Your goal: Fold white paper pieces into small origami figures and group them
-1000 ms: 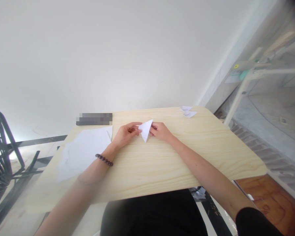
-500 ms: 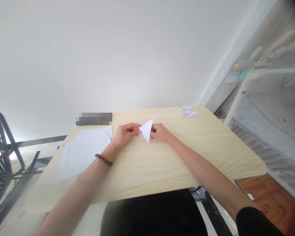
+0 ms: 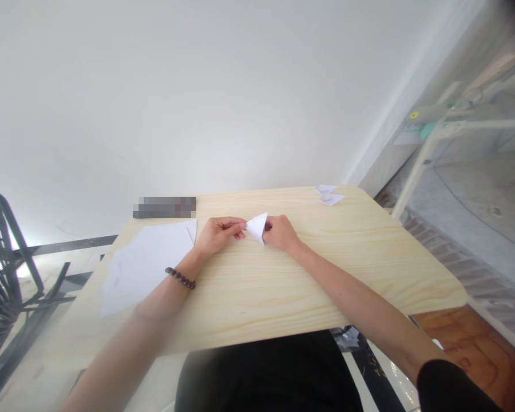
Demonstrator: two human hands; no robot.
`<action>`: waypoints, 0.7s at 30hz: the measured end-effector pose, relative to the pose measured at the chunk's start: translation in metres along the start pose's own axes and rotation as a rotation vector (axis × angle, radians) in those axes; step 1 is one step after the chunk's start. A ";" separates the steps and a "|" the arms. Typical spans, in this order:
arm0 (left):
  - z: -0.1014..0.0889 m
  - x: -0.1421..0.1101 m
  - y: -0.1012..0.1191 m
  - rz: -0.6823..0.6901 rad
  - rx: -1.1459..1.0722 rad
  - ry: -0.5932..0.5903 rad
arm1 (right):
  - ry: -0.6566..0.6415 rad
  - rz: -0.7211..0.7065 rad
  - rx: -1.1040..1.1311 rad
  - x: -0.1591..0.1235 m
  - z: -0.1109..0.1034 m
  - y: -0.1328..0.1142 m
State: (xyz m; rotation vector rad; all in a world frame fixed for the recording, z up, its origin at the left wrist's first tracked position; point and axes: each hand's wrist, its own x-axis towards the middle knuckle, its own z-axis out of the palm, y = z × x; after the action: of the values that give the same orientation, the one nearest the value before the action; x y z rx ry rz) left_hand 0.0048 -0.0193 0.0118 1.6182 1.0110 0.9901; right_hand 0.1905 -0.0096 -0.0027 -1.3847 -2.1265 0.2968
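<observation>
Head view: we hold a small folded paper (image 3: 256, 228) between our two hands, above the middle of the table (image 3: 249, 297). Our left hand (image 3: 214, 236) pinches its narrow end between thumb and fingers. Our right hand (image 3: 282, 233) is curled at its wide edge; the paper partly hides those fingertips, so we cannot tell whether they grip. We see white sheets (image 3: 148, 260) by our left forearm and more folded papers (image 3: 332, 199) near the far right corner.
</observation>
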 end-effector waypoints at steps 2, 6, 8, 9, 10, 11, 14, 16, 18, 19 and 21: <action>0.001 0.001 -0.002 -0.061 -0.064 -0.011 | 0.038 -0.031 -0.080 -0.002 -0.002 -0.003; 0.002 0.003 -0.003 -0.159 -0.120 -0.061 | 0.068 -0.180 -0.186 -0.004 -0.007 -0.009; 0.002 0.003 -0.001 -0.178 -0.103 -0.093 | 0.050 -0.261 -0.214 -0.005 -0.007 -0.012; 0.002 0.003 0.000 -0.183 -0.093 -0.104 | 0.043 -0.290 -0.227 -0.005 -0.006 -0.013; 0.002 0.003 0.001 -0.187 -0.083 -0.110 | 0.039 -0.311 -0.239 -0.005 -0.005 -0.013; 0.002 0.003 0.002 -0.189 -0.077 -0.112 | 0.038 -0.325 -0.249 -0.005 -0.004 -0.013; 0.002 0.002 0.004 -0.185 -0.064 -0.116 | 0.059 -0.341 -0.273 -0.005 0.000 -0.013; 0.002 0.002 0.004 -0.180 -0.065 -0.119 | 0.071 -0.344 -0.284 -0.006 0.001 -0.012; 0.002 0.003 0.003 -0.179 -0.079 -0.111 | 0.072 -0.339 -0.295 -0.006 0.002 -0.012; 0.002 0.003 0.003 -0.181 -0.088 -0.106 | 0.071 -0.335 -0.301 -0.006 0.002 -0.012; 0.002 0.004 0.003 -0.187 -0.096 -0.100 | 0.072 -0.328 -0.306 -0.006 0.002 -0.012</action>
State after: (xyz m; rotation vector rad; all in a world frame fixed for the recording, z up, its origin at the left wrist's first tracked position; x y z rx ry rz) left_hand 0.0084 -0.0169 0.0143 1.4510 1.0114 0.8112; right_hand 0.1822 -0.0199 -0.0004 -1.1539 -2.3621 -0.2128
